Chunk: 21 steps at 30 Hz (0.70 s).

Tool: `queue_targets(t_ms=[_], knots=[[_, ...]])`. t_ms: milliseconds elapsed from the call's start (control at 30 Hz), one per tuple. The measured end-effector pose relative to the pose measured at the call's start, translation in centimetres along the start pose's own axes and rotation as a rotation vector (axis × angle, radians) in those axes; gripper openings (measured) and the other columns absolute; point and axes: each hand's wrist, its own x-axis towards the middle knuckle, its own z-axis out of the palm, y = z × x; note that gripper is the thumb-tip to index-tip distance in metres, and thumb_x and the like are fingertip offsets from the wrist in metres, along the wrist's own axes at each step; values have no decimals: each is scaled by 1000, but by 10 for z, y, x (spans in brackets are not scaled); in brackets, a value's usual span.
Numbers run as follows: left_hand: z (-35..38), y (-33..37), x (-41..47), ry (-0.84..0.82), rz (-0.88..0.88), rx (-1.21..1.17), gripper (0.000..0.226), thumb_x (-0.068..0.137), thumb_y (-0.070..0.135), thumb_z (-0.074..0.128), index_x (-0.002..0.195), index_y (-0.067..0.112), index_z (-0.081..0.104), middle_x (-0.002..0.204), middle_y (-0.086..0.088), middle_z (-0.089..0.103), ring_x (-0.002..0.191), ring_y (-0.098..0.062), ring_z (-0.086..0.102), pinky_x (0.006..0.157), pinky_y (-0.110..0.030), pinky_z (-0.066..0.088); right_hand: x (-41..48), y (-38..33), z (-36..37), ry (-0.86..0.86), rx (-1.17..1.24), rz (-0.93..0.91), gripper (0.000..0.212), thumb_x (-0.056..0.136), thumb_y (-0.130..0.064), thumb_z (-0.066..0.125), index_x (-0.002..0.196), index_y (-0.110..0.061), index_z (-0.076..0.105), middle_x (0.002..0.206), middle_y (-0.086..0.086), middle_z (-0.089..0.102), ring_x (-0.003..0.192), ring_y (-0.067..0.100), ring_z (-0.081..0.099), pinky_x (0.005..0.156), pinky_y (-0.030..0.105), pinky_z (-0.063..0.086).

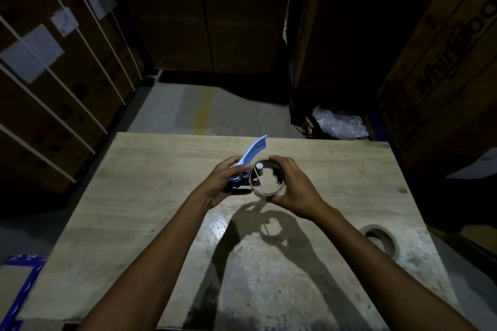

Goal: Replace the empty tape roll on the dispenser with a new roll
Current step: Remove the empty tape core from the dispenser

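Head view: left hand (223, 183) grips the blue dispenser (255, 149), right hand (294, 188) curls round the empty core (262, 193), likely light, crushable cardboard best held by its rim.

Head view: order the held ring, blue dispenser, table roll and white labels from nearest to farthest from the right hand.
1. Ring, gripped by the right hand itself.
2. Dispenser, just left, held in the left hand.
3. Table roll, lying apart, near right.
4. Labels, far upper left.
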Motion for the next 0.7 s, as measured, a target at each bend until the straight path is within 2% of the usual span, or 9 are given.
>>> queue_targets(t_ms=[100,167,233,367,467,567,700], knots=[[2,-3,1,8,37,31,36,86,14,71,121,21,66,110,-19,69,93,-32,70,73,-41,60,2,1,4,-78,-45,55,106,59,-35,91,144,-25,29,137,-1,42,113,16,51,84,21,45],[4,-8,2,16,55,41,37,86,12,71,122,21,66,110,-18,69,92,-30,71,75,-42,60,3,0,8,-122,-118,76,119,56,-44,90,150,-26,19,145,1,38,123,19,46,92,33,49],[5,-11,3,23,62,42,38,86,13,71,123,22,65,111,-18,70,93,-31,72,79,-45,60,4,-1,11,-118,-176,80,116,57,-47,88,149,-26,20,146,2,38,125,22,44,94,40,50],[4,-13,3,19,59,31,42,86,12,72,126,22,63,113,-18,71,97,-38,72,84,-50,59,5,-5,13,-60,-214,87,97,59,-44,85,139,-24,34,136,1,45,115,21,49,86,38,53],[4,-14,4,26,51,34,43,86,15,73,127,24,63,114,-17,71,97,-35,72,79,-46,60,4,-4,15,-40,-227,93,94,58,-45,84,137,-26,35,132,-1,47,110,20,51,83,38,54],[1,-19,6,18,46,30,45,86,21,74,129,25,61,120,-22,68,103,-41,67,80,-44,59,5,-6,13,-10,-199,93,89,58,-44,83,134,-28,39,127,-3,49,103,18,52,75,30,50],[-2,-23,9,-4,41,12,43,89,25,70,131,22,61,122,-24,66,97,-32,68,77,-39,57,3,-10,10,16,-153,80,81,57,-42,82,128,-34,42,119,-9,50,93,10,48,69,23,44]])
